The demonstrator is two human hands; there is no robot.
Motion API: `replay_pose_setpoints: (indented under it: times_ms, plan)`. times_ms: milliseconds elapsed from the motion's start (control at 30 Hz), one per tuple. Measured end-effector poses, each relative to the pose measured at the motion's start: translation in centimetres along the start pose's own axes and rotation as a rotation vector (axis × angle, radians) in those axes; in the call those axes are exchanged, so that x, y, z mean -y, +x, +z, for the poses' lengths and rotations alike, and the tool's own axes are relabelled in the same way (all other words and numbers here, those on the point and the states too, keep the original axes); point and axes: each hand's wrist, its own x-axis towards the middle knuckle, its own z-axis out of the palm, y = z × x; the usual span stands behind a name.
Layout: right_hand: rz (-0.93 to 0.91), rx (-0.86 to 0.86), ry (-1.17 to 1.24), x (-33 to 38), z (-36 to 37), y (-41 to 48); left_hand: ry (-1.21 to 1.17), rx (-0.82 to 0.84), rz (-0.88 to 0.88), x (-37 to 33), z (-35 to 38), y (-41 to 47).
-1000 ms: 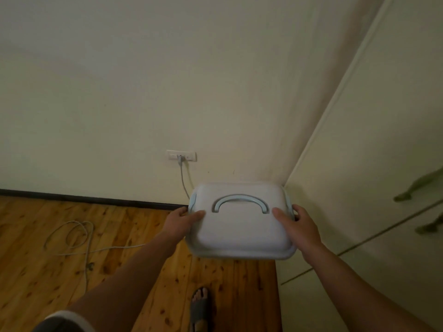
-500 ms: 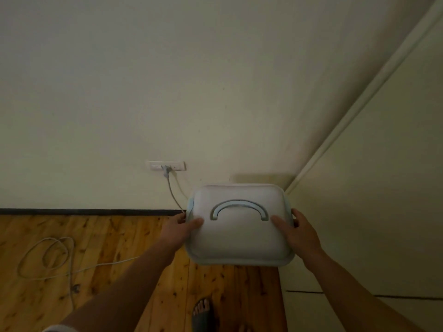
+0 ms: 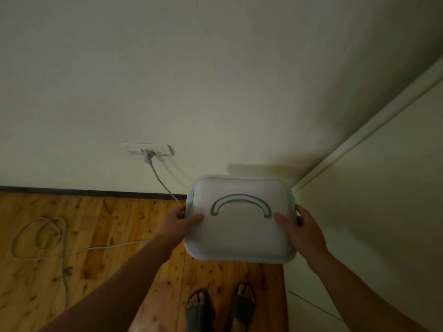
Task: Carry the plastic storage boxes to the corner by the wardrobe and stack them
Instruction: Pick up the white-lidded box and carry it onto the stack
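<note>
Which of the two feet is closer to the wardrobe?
The right foot in the dark slide sandal. It stands nearer the cream wardrobe on the right; the left foot in the dark slide sandal stands further out on the wooden floor.

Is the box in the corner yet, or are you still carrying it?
Still carrying. The walk looks nearly done: the wardrobe is right beside me. The left hand and right hand hold the storage box above the floor. Left: set it down. No stack shows yet.
</note>
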Motion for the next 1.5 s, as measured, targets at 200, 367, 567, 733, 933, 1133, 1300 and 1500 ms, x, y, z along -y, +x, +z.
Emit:
replay_pose_setpoints:
  times_ms: [200,367,567,733,933,1133,1300,1500]
  plan:
    - [0.042,0.004,0.039,-3.5,1.6,5.4,-0.012,0.001,-0.047,3.0,3.0,5.6]
    - [0.068,0.003,0.013,-6.4,3.2,9.9,-0.045,-0.022,-0.090,6.2,5.6,9.9]
    - [0.085,0.022,-0.031,-9.2,5.6,14.1,-0.018,-0.012,-0.120,9.8,6.9,14.1]
    - [0.094,0.022,-0.062,-10.5,6.7,17.2,0.051,0.042,-0.142,11.5,7.7,16.8]
    - [0.116,0.022,-0.061,-12.1,7.1,19.9,0.070,0.033,-0.150,12.8,9.3,19.5]
    - [0.119,0.046,-0.082,-12.8,8.1,21.0,0.062,0.029,-0.147,13.7,9.4,21.0]
    - [0.112,0.069,-0.094,-13.0,9.0,21.4,0.054,0.014,-0.161,14.5,8.8,21.8]
    - [0.122,0.056,-0.114,-13.4,9.6,21.8,0.053,0.004,-0.149,15.3,8.6,22.2]
